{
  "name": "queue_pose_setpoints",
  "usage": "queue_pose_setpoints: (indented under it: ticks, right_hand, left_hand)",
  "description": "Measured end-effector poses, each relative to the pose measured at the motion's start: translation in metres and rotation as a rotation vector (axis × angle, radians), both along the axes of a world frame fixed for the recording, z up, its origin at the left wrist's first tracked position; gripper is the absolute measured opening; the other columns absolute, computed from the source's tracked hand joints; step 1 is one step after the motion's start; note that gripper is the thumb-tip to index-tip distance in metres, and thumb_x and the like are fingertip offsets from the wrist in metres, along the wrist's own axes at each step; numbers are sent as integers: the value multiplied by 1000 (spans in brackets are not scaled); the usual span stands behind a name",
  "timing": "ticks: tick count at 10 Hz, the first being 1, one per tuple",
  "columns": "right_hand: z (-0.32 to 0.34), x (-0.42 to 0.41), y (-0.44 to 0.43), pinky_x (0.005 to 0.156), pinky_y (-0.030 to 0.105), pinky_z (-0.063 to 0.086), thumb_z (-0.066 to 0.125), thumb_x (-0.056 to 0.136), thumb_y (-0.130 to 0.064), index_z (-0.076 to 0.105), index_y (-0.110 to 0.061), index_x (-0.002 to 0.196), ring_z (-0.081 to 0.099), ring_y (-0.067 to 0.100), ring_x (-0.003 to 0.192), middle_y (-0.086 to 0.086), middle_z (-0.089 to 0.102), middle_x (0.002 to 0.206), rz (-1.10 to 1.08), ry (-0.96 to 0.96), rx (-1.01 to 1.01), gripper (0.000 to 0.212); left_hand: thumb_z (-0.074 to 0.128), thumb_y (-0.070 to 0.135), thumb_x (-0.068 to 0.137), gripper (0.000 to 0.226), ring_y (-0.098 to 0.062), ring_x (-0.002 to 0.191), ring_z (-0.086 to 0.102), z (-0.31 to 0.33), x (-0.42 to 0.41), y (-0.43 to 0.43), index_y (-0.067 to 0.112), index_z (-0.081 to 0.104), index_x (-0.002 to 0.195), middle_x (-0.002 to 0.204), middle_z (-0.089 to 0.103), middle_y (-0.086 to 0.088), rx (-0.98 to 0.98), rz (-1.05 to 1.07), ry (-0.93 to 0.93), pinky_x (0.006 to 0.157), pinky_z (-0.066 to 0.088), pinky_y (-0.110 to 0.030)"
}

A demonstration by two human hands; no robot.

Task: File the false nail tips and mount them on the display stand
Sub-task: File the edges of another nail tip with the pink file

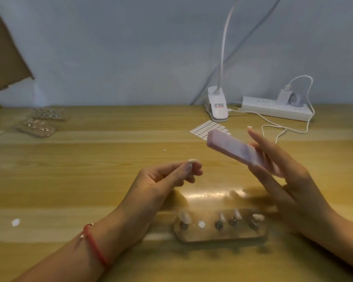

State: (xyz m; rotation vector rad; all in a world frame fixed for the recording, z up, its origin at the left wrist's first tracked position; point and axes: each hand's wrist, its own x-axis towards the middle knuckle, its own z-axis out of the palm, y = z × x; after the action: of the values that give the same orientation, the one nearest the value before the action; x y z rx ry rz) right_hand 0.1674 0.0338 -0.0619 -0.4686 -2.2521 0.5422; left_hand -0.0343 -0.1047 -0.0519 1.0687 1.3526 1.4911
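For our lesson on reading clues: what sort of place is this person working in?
Probably a home or small-studio nail-craft desk: a clear display stand holding false nail tips on the pale wooden table, a white clip-on gooseneck lamp, and a sheet of white oval adhesive tabs.

No legible text; only a blurred, unreadable label (pixel 218 106) on the clip lamp base (pixel 219 115)

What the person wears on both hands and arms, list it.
Left hand and right hand are ungloved, with no rings visible. No sleeves show on either forearm. A red cord bracelet with a small bead circles the left wrist.
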Motion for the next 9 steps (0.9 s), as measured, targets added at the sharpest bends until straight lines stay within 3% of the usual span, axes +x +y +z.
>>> queue_pose_setpoints:
  ticks: [1,2,3,4,5,6,7,8,9]
  right_hand:
    - [8,2,1,114,43,32,37,99,-26,40,-30,138,45,6,129,-10,49,134,40,-79,208,40]
    - [21,-5,-2,119,56,9,36,98,-17,46,-29,128,34,15,139,-2,46,136,82,-149,424,34]
    - [41,-12,0,120,53,8,40,96,-14,49,-31,126,34,23,139,7,44,137,106,-190,555,35]
    - [64,-17,13,118,54,16,37,98,-14,50,-31,125,35,30,137,13,43,136,35,-204,569,34]
    - [59,-33,-4,116,59,18,36,100,-18,53,-44,125,32,35,140,4,37,139,151,-281,553,40]
    - [51,-40,-12,120,51,9,44,96,-17,52,-41,124,30,24,140,1,36,136,309,-345,616,37]
    - [64,-43,-6,118,25,20,43,85,-72,61,-28,121,29,-1,135,0,41,139,233,-241,350,60]
    - [61,-59,-12,99,2,31,73,61,-61,59,-9,128,46,-3,107,9,45,132,287,-231,224,87]
    - [64,-50,7,112,37,32,56,95,-6,71,-43,102,46,23,121,10,49,123,252,-290,539,41]
  left_hand:
    - [72,45,68,29,-7,79,63,-1,-4,0,28,78,91,84,73,2,-7,-72,-37,75,52,-16]
    - [74,37,66,28,-7,76,61,-1,-8,0,20,79,89,80,72,-1,-12,-129,-79,68,50,-14]
    - [67,40,69,27,-7,71,57,-2,-9,0,20,79,82,73,68,1,-1,-158,-88,65,46,-13]
    - [67,41,70,23,-3,64,51,-2,-7,0,22,78,76,67,64,5,24,-161,-73,60,43,-12]
    - [73,36,67,23,-18,69,50,-3,-6,0,18,79,80,76,62,-8,21,-138,-110,60,40,-21]
    - [69,25,73,17,-10,71,64,-3,-4,0,16,79,82,78,71,-2,47,-187,-165,62,48,-18]
    - [63,19,75,19,-4,70,65,-4,-4,1,10,78,82,77,72,1,59,-124,-181,60,48,-13]
    - [63,19,74,18,-3,70,65,-3,-3,2,15,79,81,77,73,3,67,-118,-159,60,49,-14]
    - [67,16,76,12,0,66,63,-1,-1,2,18,79,79,72,71,7,90,-120,-153,58,47,-11]
